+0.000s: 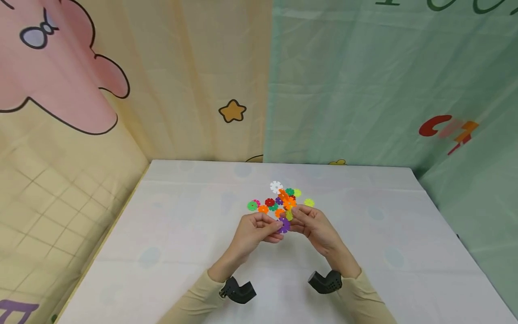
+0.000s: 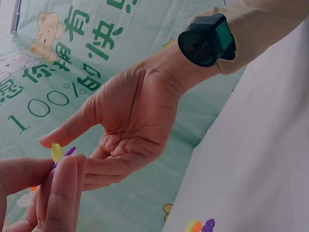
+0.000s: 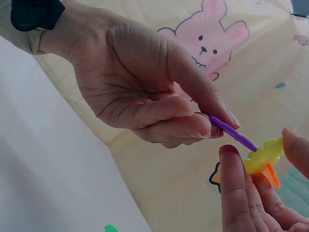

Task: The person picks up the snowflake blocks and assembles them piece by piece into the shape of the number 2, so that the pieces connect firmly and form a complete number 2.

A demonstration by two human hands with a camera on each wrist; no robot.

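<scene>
Near the middle of the table in the head view, my left hand point(image 1: 254, 230) pinches a purple notched flower-shaped disc point(image 1: 284, 225) between thumb and fingers. My right hand point(image 1: 319, 229) holds a yellow disc point(image 3: 265, 155) between thumb and fingers, with an orange disc point(image 3: 273, 176) joined to it. The purple disc's edge meets the yellow one at a slant in the right wrist view. Beyond my fingertips in the head view, orange discs point(image 1: 289, 203) and a white disc point(image 1: 276, 187) line up away from me.
Several loose flower discs lie on the white table point(image 1: 182, 243) past my hands, among them a green disc point(image 1: 252, 205), a dark red disc point(image 1: 270, 202) and a yellow-green disc point(image 1: 309, 202). Printed curtains point(image 1: 194, 81) hang behind the table and at its sides.
</scene>
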